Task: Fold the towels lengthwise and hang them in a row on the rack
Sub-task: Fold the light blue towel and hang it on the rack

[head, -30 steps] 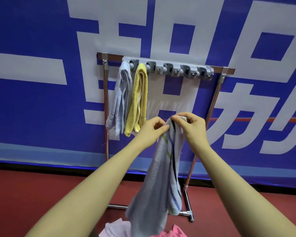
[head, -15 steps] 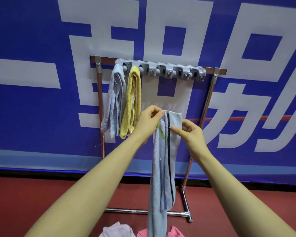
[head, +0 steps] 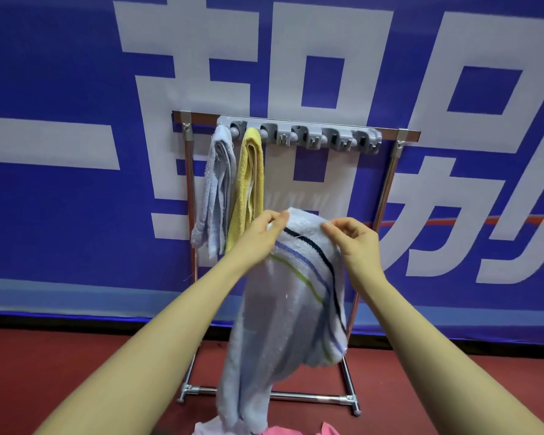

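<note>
Whereas half a second ago the striped towel [head: 291, 296] hung as a narrow, closed strip between your hands, it now spreads open at the top, with its green, blue and black stripes fanned across the centre of the frame. Your left hand [head: 261, 235] pinches the upper edge on the left; your right hand [head: 354, 243] pinches the same edge on the right. The hands have moved apart, and both are clamped on the towel. The lower part of the towel hangs bunched toward the bottom centre of the frame and appears blurred, so its exact lie cannot be determined.

Treat this as a reopening of the fold: the lengthwise fold is judged not yet set, and the edges need realigning before hanging.

On the rack [head: 390, 196], behind the towel, the pale blue towel [head: 215, 196] and the yellow towel [head: 247, 189] already hang side by side at the left end of the grey hook strip [head: 302, 135]. The hooks to the right of the yellow towel are free. Judge the next free hook, just beside the yellow towel, to be the target for the striped towel.

More cloth, pink and pale, shows at the bottom edge of the frame.
</note>
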Demonstrator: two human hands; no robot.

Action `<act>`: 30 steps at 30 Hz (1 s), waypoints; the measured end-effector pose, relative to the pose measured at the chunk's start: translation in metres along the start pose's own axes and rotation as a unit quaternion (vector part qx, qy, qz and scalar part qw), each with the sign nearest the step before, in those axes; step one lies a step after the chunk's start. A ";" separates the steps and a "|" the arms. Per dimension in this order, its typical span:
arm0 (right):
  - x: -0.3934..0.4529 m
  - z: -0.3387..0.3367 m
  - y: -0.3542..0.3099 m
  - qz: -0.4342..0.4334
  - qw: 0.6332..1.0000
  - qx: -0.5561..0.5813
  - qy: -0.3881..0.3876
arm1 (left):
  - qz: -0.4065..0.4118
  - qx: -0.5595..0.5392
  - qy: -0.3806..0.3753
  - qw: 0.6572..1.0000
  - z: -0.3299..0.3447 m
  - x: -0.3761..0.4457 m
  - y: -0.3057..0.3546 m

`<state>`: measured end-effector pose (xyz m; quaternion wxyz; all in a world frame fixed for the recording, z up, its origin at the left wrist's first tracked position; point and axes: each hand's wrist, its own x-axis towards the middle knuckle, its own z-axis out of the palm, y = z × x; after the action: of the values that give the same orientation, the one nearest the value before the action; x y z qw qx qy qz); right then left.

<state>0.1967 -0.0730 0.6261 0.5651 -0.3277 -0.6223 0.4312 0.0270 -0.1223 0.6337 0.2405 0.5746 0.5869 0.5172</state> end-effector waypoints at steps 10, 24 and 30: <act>-0.003 0.006 -0.007 -0.010 0.999 -0.027 -0.041 | 0.059 -0.061 0.048 0.995 -0.001 -0.003 0.007; 0.001 0.001 -0.021 -0.007 0.999 0.004 -0.048 | 0.076 -0.044 0.075 0.993 0.013 0.007 0.036; 0.002 -0.009 -0.022 0.016 0.996 0.010 -0.085 | 0.081 -0.051 0.122 0.988 0.010 0.018 0.042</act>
<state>0.2070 -0.0792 0.6465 0.5063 -0.2942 -0.6588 0.4723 0.0497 -0.1112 0.6732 0.1537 0.5398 0.5362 0.6304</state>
